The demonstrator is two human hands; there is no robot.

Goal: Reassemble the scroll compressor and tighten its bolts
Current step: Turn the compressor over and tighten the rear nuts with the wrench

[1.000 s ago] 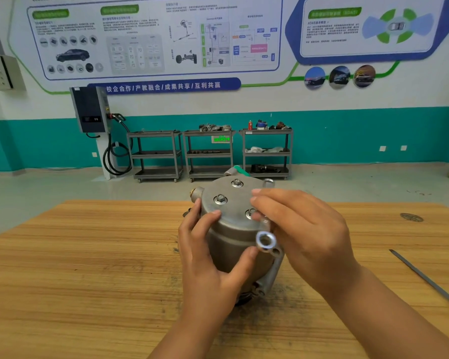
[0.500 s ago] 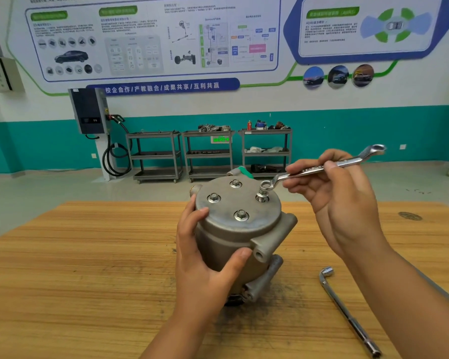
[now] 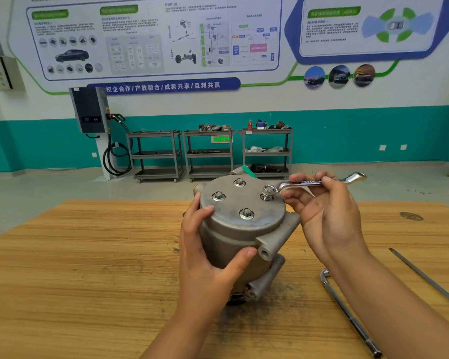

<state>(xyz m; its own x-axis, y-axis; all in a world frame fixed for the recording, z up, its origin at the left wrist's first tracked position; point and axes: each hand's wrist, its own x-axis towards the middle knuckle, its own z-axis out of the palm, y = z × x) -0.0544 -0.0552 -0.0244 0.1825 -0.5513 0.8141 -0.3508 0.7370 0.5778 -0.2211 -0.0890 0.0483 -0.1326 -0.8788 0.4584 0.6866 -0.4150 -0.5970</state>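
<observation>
Compressor (image 3: 241, 229) closed, four bolts (image 3: 246, 213) in; left hand (image 3: 205, 268) fingers curled round it, wrench (image 3: 309, 183) pinched on one bolt (image 3: 268, 189) by right hand (image 3: 329, 216); tightening judged unfinished

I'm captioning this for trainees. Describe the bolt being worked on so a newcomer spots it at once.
On the wooden table stands a grey compressor with four bolts in its round top cover. The bolt is the one nearest the cover's right edge. Alone among the four, it has the ring end of the wrench seated over its head.

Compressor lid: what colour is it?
The compressor lid is dull silver-grey bare metal, no pattern; the head view shows it best.
</observation>
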